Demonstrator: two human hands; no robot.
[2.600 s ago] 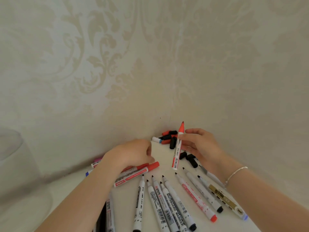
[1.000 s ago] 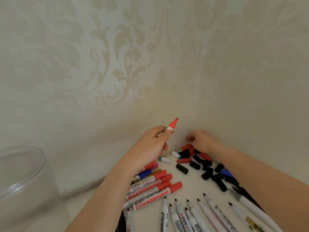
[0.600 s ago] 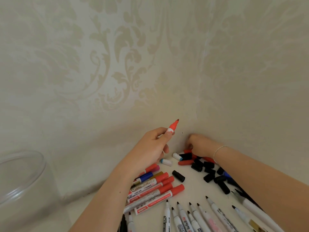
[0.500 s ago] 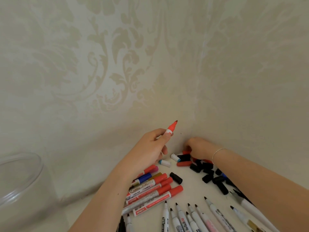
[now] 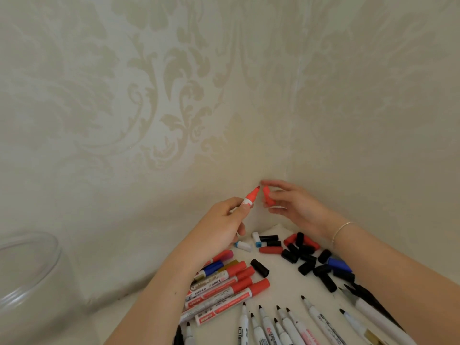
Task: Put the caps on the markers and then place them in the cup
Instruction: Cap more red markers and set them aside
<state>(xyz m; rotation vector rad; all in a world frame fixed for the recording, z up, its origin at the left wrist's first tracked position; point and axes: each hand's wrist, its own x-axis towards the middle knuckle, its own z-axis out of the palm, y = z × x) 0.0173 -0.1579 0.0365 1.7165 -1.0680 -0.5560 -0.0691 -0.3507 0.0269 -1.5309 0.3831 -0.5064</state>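
Capping a red marker, head view. Our left hand (image 5: 219, 229) grasps the uncapped red marker (image 5: 251, 197) by its barrel, thumb and fingers curled round it, with the red nib end pointing up and to the far right. Our right hand (image 5: 296, 207) pinches a red cap (image 5: 268, 198) between thumb and fingertips, the remaining fingers spread loosely; cap and nib stand just beside each other, not yet joined, in front of the patterned wall (image 5: 174, 95).

We judge the marker light and rigid, its smooth plastic barrel somewhat slippery; a hold close behind the nib, as here, should steady it against the push of the cap. The cap is small and hard, best pinched by its sides with the open end facing the nib, and likely needs a firm press to seat.

On the white tabletop (image 5: 278, 282) lie loose caps (image 5: 308, 257) at far right, capped markers (image 5: 224, 287) left of centre, and uncapped markers (image 5: 286, 324) along the near edge. The clear cup (image 5: 27, 277) stands at far left, well apart from both hands.
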